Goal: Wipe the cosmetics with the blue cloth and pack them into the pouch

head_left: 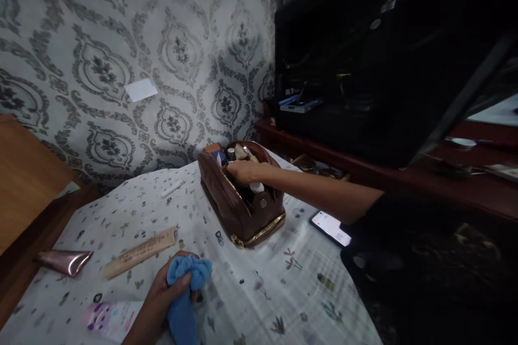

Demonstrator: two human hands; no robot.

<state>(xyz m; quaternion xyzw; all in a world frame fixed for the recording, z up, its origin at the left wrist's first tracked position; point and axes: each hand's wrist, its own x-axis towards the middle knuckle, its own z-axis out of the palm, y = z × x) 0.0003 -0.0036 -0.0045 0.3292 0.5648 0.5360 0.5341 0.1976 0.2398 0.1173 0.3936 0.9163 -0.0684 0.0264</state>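
Note:
My left hand is closed round a bunched blue cloth, one end of which hangs down below the fingers. Inside an unzipped brown cosmetic bag is my right hand, its fingertips hidden among the contents. Bottles and other small cosmetics fill the bag, and I cannot tell whether the fingers grip any of them. Left of the cloth lie a beige tube and a shiny rose-coloured tube. A pink and white pack is partly behind my left forearm.
A patterned white cloth covers the surface. A thin white stick lies left of the bag. To the right, a phone with a lit screen rests under my forearm. A large black screen stands on a dark red shelf.

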